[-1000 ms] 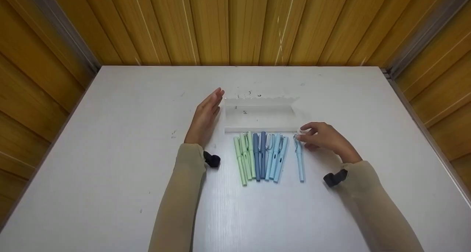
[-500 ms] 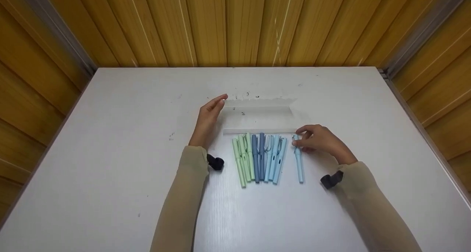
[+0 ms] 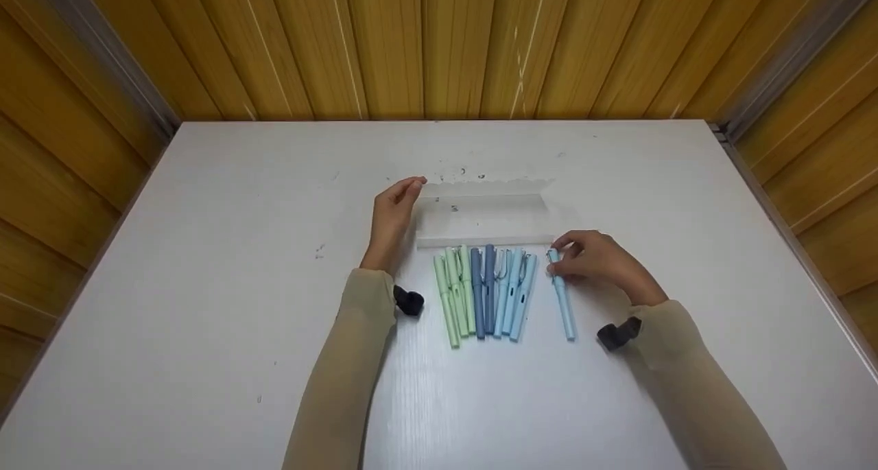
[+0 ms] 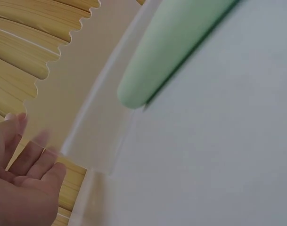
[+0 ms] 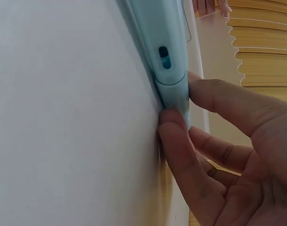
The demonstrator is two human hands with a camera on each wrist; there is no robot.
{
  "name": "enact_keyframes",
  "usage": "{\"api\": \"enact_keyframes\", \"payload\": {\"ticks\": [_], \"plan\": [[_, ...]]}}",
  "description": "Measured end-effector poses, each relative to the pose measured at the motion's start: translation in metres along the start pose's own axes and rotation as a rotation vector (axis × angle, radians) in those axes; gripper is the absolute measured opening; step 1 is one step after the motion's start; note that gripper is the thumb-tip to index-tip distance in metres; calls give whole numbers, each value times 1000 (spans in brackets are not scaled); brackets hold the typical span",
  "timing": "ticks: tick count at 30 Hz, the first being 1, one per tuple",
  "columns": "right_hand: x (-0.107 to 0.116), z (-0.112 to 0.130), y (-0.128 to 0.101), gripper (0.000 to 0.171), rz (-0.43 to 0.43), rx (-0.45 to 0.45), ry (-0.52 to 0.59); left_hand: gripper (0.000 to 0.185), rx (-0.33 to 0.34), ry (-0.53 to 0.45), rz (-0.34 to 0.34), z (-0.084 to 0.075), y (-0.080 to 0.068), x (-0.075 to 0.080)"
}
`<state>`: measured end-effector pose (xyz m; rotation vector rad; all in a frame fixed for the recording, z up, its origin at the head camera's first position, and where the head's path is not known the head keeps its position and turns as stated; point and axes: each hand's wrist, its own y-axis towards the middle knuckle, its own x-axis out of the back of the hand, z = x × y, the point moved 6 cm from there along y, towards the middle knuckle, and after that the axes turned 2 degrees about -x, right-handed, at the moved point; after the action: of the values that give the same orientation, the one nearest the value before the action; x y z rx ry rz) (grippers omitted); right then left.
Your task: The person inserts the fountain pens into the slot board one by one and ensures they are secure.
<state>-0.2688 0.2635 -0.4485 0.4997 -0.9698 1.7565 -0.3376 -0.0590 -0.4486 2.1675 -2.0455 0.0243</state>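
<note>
My left hand (image 3: 392,216) is at the left end of a clear plastic tray (image 3: 480,240); its fingertips pinch the far left corner. In the left wrist view the tray's scalloped edge (image 4: 63,44) shows beside those fingers. My right hand (image 3: 597,261) pinches a light blue pen (image 3: 564,309) near its clip end, between thumb and fingers. In the right wrist view a small slot shows in that pen's barrel (image 5: 164,28). Left of it lie several more pens side by side: light green pens (image 3: 456,295), dark blue pens (image 3: 478,298) and light blue pens (image 3: 511,295).
All this lies on a white table (image 3: 206,285) with small dark marks. Yellow wood-look panels (image 3: 453,44) stand behind it and at both sides. A black wrist camera (image 3: 409,300) sits on the left sleeve, another black camera (image 3: 617,334) on the right.
My left hand has moved from beside the tray onto its far left corner. The pen under my right hand has turned slightly, its lower end swinging right. The row of pens stays put.
</note>
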Motion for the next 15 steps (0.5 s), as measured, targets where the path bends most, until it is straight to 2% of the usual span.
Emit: {"api": "enact_keyframes", "payload": {"ticks": [7,15], "plan": [[-2,0,1,46,44,-12,36,38,-3,12,-16,-2,0,-1],[-2,0,-2,41,64,-15,102,38,-13,36,-2,-3,-2,2]]}}
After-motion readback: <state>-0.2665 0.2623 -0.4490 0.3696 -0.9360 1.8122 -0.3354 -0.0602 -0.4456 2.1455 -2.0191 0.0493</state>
